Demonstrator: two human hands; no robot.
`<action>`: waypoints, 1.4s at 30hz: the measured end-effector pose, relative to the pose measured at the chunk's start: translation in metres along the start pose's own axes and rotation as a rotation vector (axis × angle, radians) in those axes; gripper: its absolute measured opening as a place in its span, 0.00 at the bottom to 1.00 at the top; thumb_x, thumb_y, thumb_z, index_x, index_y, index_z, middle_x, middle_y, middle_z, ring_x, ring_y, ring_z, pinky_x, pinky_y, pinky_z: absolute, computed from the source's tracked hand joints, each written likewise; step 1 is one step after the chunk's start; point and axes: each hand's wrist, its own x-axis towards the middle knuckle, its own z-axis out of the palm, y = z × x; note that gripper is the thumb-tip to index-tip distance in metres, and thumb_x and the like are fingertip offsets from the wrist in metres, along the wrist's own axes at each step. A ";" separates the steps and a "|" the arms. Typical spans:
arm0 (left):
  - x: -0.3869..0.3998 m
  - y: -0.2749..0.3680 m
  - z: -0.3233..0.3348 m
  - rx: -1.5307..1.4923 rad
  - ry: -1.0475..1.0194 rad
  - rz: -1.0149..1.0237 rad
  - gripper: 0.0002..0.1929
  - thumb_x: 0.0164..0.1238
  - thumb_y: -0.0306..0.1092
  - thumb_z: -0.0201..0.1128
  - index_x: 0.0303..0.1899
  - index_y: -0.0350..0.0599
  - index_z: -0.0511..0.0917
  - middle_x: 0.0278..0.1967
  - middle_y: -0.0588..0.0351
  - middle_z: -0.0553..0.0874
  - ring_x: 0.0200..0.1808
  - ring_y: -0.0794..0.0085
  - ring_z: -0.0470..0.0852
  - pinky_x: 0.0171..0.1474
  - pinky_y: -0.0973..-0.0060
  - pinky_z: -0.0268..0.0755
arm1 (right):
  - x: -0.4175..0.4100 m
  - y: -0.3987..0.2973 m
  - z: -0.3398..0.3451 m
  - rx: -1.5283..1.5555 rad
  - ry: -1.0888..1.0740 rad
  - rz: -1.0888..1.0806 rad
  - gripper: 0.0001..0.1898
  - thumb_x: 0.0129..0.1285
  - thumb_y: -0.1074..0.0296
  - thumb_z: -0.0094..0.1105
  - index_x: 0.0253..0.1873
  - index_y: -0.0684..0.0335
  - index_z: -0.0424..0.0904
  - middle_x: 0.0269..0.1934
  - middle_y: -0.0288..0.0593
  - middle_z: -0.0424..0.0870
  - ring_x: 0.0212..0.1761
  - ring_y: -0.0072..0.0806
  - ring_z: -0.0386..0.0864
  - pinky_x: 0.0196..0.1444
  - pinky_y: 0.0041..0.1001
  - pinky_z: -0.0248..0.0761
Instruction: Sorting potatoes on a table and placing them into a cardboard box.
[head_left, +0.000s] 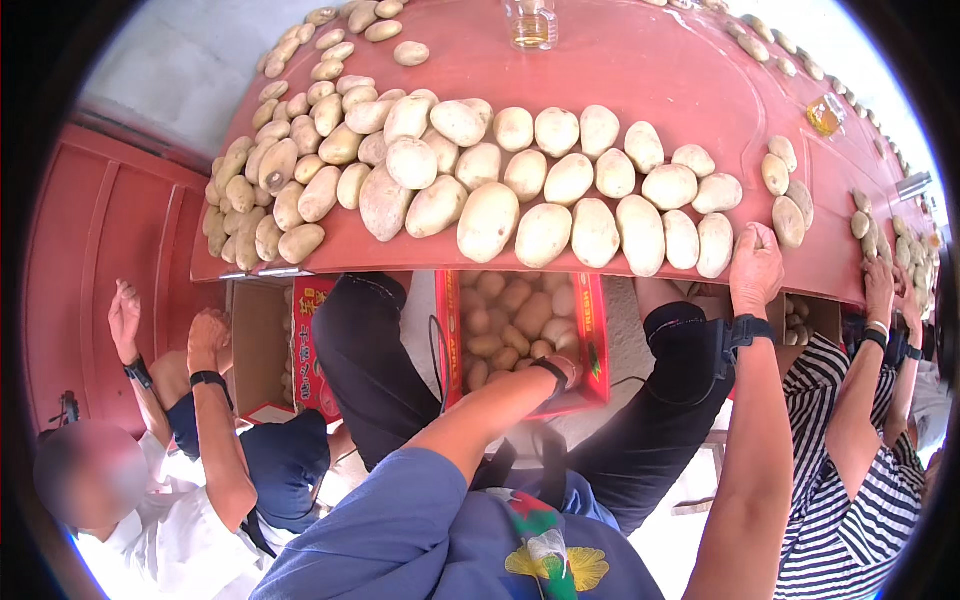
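My left hand (571, 365) reaches down into a red-sided cardboard box (596, 341) between my knees. Potatoes (517, 315) fill the box around it; its fingers are mostly hidden, so I cannot tell if it holds one. On the red table (637, 75), my right hand (756, 266) rests at the near edge with fingers curled together and nothing visible in them. Just left of it lies a pale potato (715, 245), the end of a front row running along the edge. More rows of potatoes (568, 180) lie behind, running into a pile (300, 157) at the left.
Glass mugs of amber liquid stand at the back (531, 30) and right (826, 116). A small potato group (787, 195) lies beyond my right hand. At left, a person in white sits beside an open carton (259, 352); at right, a person in stripes handles potatoes (870, 232).
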 end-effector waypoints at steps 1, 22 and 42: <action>0.002 -0.003 0.004 -0.020 0.013 -0.007 0.18 0.63 0.40 0.48 0.51 0.50 0.77 0.50 0.49 0.79 0.52 0.60 0.78 0.54 0.67 0.69 | 0.000 0.000 0.000 0.011 -0.012 0.002 0.15 0.58 0.53 0.48 0.45 0.49 0.81 0.42 0.45 0.82 0.45 0.47 0.78 0.47 0.38 0.70; -0.283 -0.027 -0.218 -0.714 1.274 0.299 0.31 0.49 0.27 0.65 0.58 0.49 0.66 0.48 0.56 0.75 0.46 0.71 0.76 0.49 0.74 0.71 | 0.001 0.000 0.000 0.001 -0.067 0.054 0.17 0.58 0.51 0.47 0.47 0.47 0.80 0.44 0.45 0.81 0.47 0.48 0.77 0.48 0.41 0.69; -0.235 -0.100 -0.255 0.175 1.688 -0.557 0.07 0.57 0.34 0.56 0.36 0.50 0.79 0.35 0.51 0.82 0.39 0.57 0.79 0.51 0.61 0.63 | 0.003 0.002 0.000 -0.005 -0.031 0.021 0.16 0.58 0.50 0.47 0.47 0.45 0.80 0.44 0.45 0.81 0.47 0.47 0.77 0.48 0.41 0.70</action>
